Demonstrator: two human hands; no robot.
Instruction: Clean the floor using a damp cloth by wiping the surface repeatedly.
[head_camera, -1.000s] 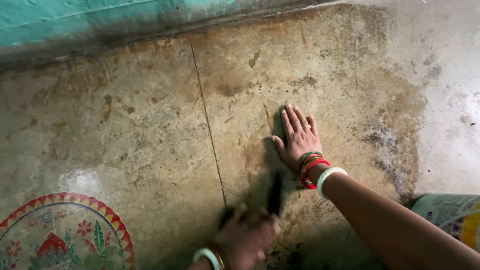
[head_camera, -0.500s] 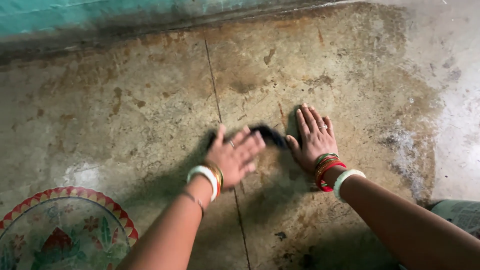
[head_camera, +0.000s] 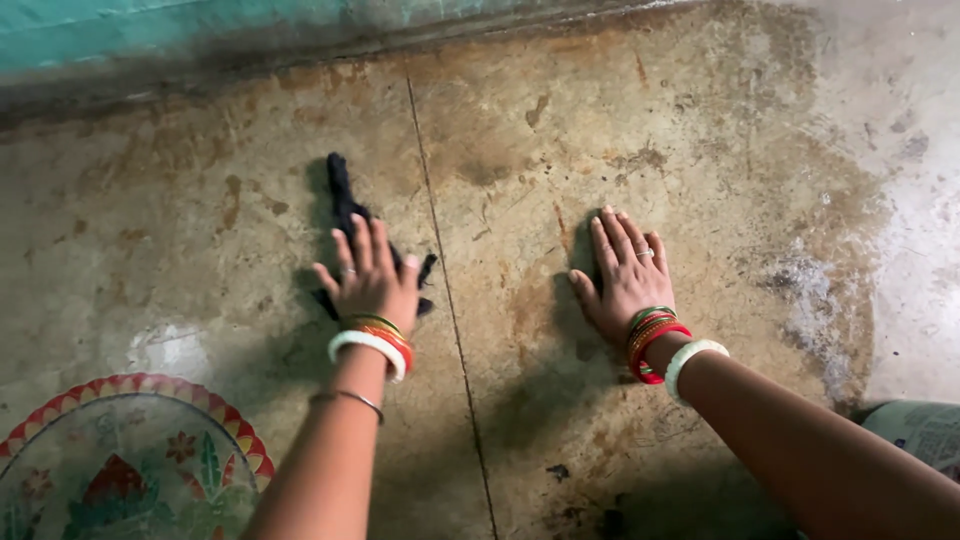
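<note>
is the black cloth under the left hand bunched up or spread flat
Bunched. The black cloth lies as a narrow, crumpled strip on the floor, sticking out past the fingers of the left hand, which presses on it.

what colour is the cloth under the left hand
Black, or very dark; the cloth sticks out beyond the left hand in the head view.

Two hands: left hand (head_camera: 372, 280), right hand (head_camera: 625, 278). One black cloth (head_camera: 345, 210). One round patterned mat (head_camera: 120, 455). One printed sack (head_camera: 925, 430). One ring per hand. Bangle stack on each wrist.
</note>
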